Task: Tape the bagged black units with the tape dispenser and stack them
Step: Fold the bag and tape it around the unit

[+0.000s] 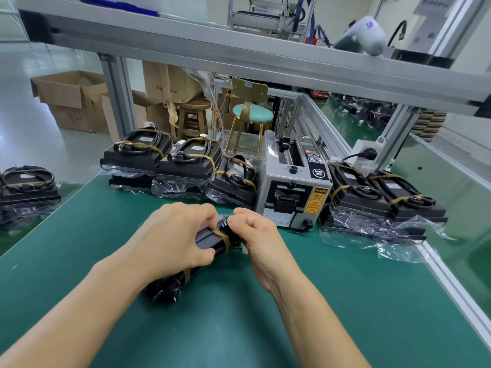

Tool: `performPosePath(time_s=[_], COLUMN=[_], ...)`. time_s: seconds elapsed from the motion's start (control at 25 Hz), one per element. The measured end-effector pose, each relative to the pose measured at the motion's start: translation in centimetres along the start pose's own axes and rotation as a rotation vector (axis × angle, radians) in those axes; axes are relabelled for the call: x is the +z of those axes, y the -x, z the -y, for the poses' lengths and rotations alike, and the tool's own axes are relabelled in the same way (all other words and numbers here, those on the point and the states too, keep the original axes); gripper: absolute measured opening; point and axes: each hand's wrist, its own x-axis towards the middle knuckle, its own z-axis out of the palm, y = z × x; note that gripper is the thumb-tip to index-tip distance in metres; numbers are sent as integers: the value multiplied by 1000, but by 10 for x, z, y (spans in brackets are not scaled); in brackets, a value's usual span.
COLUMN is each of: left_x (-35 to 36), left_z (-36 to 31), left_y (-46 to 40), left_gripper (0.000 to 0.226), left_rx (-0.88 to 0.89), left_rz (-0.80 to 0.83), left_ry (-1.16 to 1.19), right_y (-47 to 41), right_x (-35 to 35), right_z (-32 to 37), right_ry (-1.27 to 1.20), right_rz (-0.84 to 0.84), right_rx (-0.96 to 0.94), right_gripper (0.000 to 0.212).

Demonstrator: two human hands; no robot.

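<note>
A bagged black unit (210,241) lies tilted on the green mat (79,261), with brown tape strips across it and a cable plug at its near end. My left hand (175,235) grips its upper side, thumb below and fingers curled over the top. My right hand (255,235) pinches the unit's far end beside the tape. The grey tape dispenser (292,187) stands just behind my right hand.
Taped bagged units are stacked at the back left (138,158), back centre (191,166), beside the dispenser (233,181) and at the right (377,203). Another stack (26,192) sits at the far left. An aluminium frame beam (239,54) crosses overhead.
</note>
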Motion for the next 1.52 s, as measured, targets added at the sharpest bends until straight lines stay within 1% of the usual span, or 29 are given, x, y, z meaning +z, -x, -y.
performPosePath(time_s=[0.16,0.4,0.6,0.72,0.88,0.96,1.04,1.12,1.2,1.32,1.44,1.52], left_x=[3,3,4,6,8,7,7,6,6,5,5,4], left_z=[-2,0,0,0,-3,-3,-4,-3,-1,1,2,3], left_y=[2,4,3,3,3,3,2,4,6,7,6,8], left_gripper=[32,32,33,33,34,34,34,34,35,34,35,38], left_rx=[2,-6,2,7,13,10,7,1,5,33,53,61], left_rz=[-15,-37,-46,-45,-43,-39,-30,-34,-43,-41,-33,-24], left_ry=[-25,-7,-11,-36,-77,-70,-53,-29,-9,2,15,35], right_y=[-2,0,-2,-3,-1,-2,-5,-6,-4,-4,-6,-6], right_x=[0,6,7,8,11,11,9,9,12,15,11,8], right_z=[0,5,1,-2,-5,-7,-10,-12,-13,-16,-16,-16], right_ry=[44,81,145,191,223,191,59,-50,-49,10,19,83], right_rz=[-3,-25,-60,-85,-141,-179,-217,-243,-207,-142,-99,-51], right_rx=[-15,-31,-85,-104,-123,-108,-70,-20,-17,-24,-16,-58], right_gripper=[21,13,21,20,29,20,26,29,28,34,31,32])
